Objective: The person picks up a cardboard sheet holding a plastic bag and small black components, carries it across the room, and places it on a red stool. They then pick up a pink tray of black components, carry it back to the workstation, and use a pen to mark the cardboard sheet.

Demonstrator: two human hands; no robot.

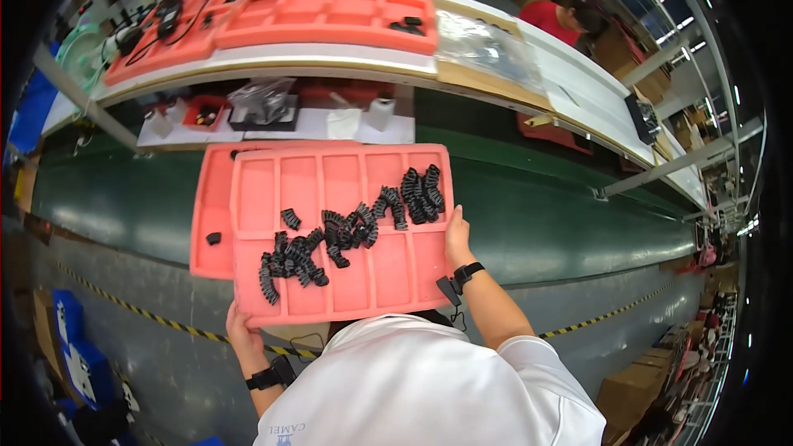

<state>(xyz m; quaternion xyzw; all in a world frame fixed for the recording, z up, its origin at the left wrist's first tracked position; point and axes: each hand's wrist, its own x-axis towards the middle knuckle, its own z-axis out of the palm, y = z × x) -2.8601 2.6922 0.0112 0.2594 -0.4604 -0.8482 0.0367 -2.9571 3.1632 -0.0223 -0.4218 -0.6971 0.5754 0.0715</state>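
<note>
Factory floor, grey, with a yellow-and-black tape line (157,318) crossing the lower left of the frame; green conveyor belt (537,206) runs across the middle.

Nearest: person in a white shirt (429,388), black wristband on each arm. Left hand (244,339) clasps the lower left corner of a pink compartment tray (388,272), fingers under, thumb on the rim. Right hand (457,235) clamps the right edge, thumb side against the rim. Both hands closed on it; tray held roughly level at centre frame, just above a second pink tray (211,215) that shows at its left.

Across the held tray, a loose diagonal drift of small black clips (339,235), lower left to upper right, spilling over the dividers.

Handling judgement: tray looks like soft foam, light, likely to flex if gripped at one edge only. Opposite edges, as now, suit it. Clips are unsecured and would slide on a tilt. Whether they are plastic or rubber I cannot tell at this size.

Beyond the belt: a white shelf (273,125) with small bins, then a raised bench carrying more pink trays (330,8). Upper right, another person in red (549,21).
</note>
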